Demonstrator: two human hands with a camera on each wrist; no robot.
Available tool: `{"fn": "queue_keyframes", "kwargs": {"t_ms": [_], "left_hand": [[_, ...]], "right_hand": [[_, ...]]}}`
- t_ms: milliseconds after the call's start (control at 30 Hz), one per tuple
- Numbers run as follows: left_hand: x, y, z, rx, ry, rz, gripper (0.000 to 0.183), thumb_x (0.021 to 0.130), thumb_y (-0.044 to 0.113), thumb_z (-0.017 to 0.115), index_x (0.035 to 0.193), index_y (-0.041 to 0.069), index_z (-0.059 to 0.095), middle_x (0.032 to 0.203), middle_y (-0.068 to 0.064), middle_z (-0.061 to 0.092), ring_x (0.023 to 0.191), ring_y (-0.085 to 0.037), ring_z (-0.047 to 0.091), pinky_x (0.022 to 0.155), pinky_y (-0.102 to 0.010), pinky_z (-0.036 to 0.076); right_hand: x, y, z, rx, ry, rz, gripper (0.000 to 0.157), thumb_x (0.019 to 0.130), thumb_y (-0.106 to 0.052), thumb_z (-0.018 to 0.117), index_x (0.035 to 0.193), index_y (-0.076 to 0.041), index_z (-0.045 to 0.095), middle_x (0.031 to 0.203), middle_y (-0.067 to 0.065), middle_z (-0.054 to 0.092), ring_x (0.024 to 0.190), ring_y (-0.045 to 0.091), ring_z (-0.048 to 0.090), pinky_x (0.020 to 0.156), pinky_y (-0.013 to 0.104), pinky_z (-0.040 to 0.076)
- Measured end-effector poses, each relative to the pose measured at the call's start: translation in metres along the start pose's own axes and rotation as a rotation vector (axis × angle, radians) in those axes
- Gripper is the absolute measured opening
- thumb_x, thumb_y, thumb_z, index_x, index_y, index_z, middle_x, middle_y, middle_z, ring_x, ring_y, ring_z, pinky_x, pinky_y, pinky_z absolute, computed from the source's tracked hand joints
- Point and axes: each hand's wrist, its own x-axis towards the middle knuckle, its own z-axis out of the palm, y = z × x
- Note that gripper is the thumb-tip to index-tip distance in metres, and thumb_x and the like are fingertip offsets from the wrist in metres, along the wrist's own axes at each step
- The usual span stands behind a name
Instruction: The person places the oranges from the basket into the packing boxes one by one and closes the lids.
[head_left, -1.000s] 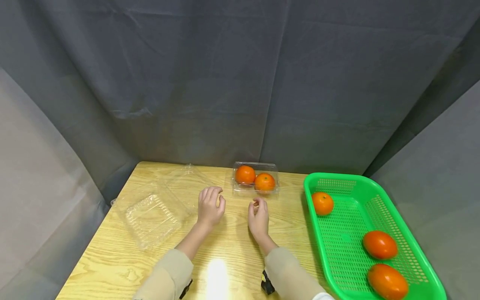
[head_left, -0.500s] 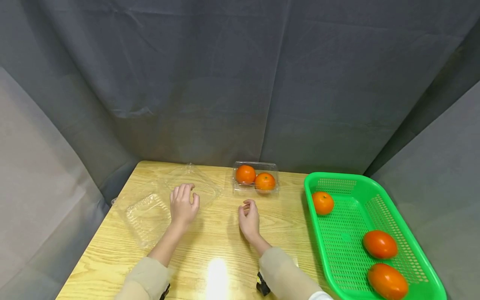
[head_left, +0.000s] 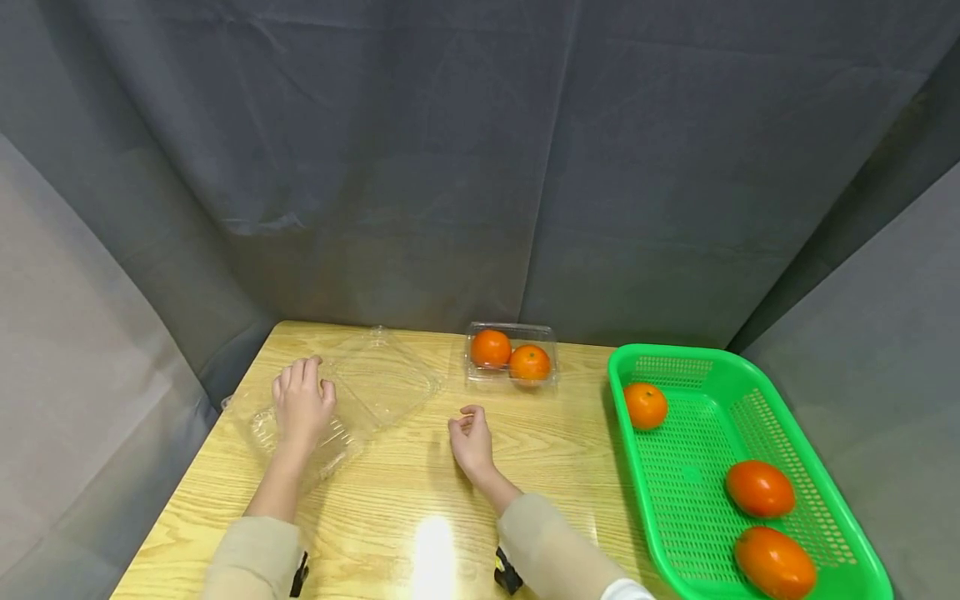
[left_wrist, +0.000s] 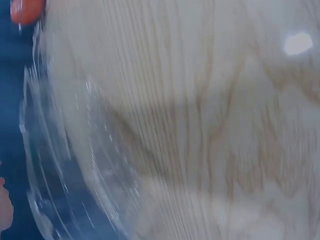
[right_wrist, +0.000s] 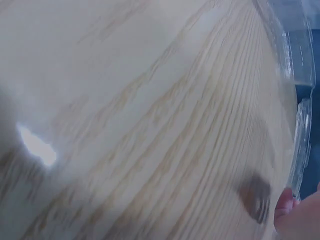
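Observation:
On the left of the table lies a clear plastic clamshell box, its base (head_left: pixel 341 454) and lid (head_left: pixel 390 375) spread apart. My left hand (head_left: pixel 302 404) is over the base with fingers loosely bent; whether it touches the plastic is hard to tell. In the left wrist view, the clear box (left_wrist: pixel 107 165) shows beside the fingertips (left_wrist: pixel 5 207). My right hand (head_left: pixel 471 440) hovers over the middle of the table, fingers loosely curled around nothing. Behind it, a smaller clear box (head_left: pixel 549 335) holds two orange fruits like mandarins, one left (head_left: pixel 491 348) and one right (head_left: pixel 529 364).
At the right stands a green plastic basket (head_left: pixel 626 467) with a round orange fruit (head_left: pixel 646 406) and two oval-looking orange-red fruits, one farther (head_left: pixel 760 489) and one nearer (head_left: pixel 776 562). A grey curtain (head_left: pixel 420 167) hangs behind the wooden table (head_left: pixel 390 508).
My left hand has moved left from the middle of the table to above the clamshell base. My right hand has drifted left and slightly nearer. The boxes and fruits stay put.

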Motion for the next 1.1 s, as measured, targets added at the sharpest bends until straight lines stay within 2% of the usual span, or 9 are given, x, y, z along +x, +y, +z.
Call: {"fn": "queue_keyframes", "kwargs": {"t_ms": [233,433,533,667,900,1100], "left_hand": [[0.004,-0.039,-0.008,0.059,-0.218,-0.092,0.035,0.082,0.007,0.049,0.116,-0.002,0.047,0.113,-0.021,0.047,0.105,-0.040,0.039,0.095,-0.053,0.024],[0.003,-0.064,-0.014,0.115,-0.316,-0.122,0.042,0.082,0.009,0.047,0.122,-0.003,0.044,0.120,-0.023,0.044,0.112,-0.042,0.035,0.096,-0.055,0.021],[0.003,-0.072,-0.016,0.140,-0.359,-0.130,0.045,0.081,0.009,0.048,0.124,-0.004,0.042,0.122,-0.024,0.042,0.115,-0.043,0.033,0.095,-0.056,0.020],[0.004,-0.081,-0.017,0.150,-0.414,-0.153,0.049,0.082,0.011,0.049,0.127,-0.004,0.038,0.126,-0.025,0.038,0.119,-0.044,0.029,0.097,-0.058,0.018],[0.002,-0.090,-0.020,0.136,-0.487,-0.208,0.051,0.085,0.014,0.048,0.130,-0.005,0.033,0.133,-0.027,0.029,0.124,-0.044,0.022,0.099,-0.060,0.012],[0.002,-0.097,-0.025,0.135,-0.566,-0.242,0.055,0.086,0.014,0.048,0.133,-0.007,0.029,0.136,-0.031,0.025,0.125,-0.048,0.018,0.100,-0.062,0.007]], "right_hand": [[-0.005,-0.006,0.011,0.058,-0.085,0.067,0.033,0.091,-0.014,0.051,0.117,0.003,0.039,0.089,0.009,0.050,0.068,0.014,0.049,0.057,0.024,0.039],[-0.011,-0.010,0.020,0.134,-0.184,0.093,0.039,0.091,-0.015,0.050,0.121,0.005,0.035,0.091,0.009,0.050,0.078,0.025,0.057,0.063,0.026,0.043],[-0.014,-0.013,0.025,0.185,-0.233,0.106,0.042,0.092,-0.015,0.049,0.124,0.006,0.032,0.093,0.011,0.051,0.085,0.032,0.058,0.070,0.033,0.048],[-0.016,-0.018,0.033,0.283,-0.267,0.161,0.046,0.092,-0.015,0.050,0.126,0.007,0.029,0.096,0.015,0.052,0.083,0.031,0.058,0.077,0.041,0.050],[-0.017,-0.027,0.046,0.360,-0.308,0.277,0.052,0.092,-0.017,0.051,0.130,0.007,0.025,0.106,0.019,0.053,0.076,0.016,0.056,0.079,0.034,0.050],[-0.019,-0.031,0.055,0.429,-0.333,0.362,0.056,0.092,-0.017,0.050,0.132,0.009,0.021,0.102,0.016,0.052,0.083,0.019,0.054,0.086,0.036,0.047]]}}
